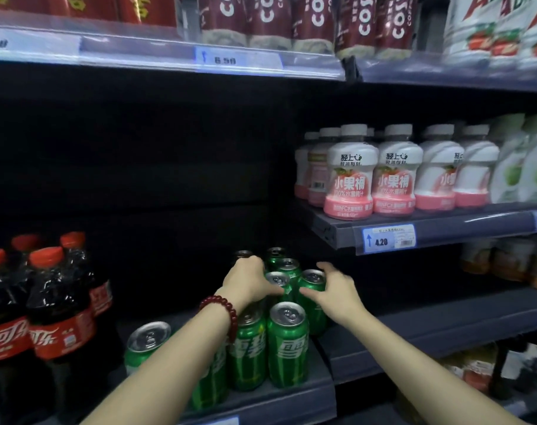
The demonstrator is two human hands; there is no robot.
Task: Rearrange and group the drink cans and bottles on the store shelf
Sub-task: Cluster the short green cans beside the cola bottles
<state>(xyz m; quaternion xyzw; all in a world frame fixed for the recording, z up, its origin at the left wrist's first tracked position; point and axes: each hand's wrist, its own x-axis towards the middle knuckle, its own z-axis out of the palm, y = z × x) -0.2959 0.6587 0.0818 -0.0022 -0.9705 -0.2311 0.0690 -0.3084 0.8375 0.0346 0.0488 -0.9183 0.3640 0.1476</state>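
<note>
Both hands among green cans [287, 345] on dark shelf [291, 403].

Shiny metal cylinders, upright, pull-tab tops facing up, clustered right of glossy cola bottles [55, 317] with red caps. Left hand [248, 282], beaded bracelet [222, 311] at wrist, fingers curled over rear cans; right hand [334, 291] wrapped loosely around one can [313, 289], grip uncertain.

Both hands [291, 286] around green cans [287, 342]

We see green cans [288, 348] with silver tops and white lettering. The cola bottles [58, 305] are dark with red caps and red labels. The small bottles [350, 176] are white over pink, with grey caps.
</note>
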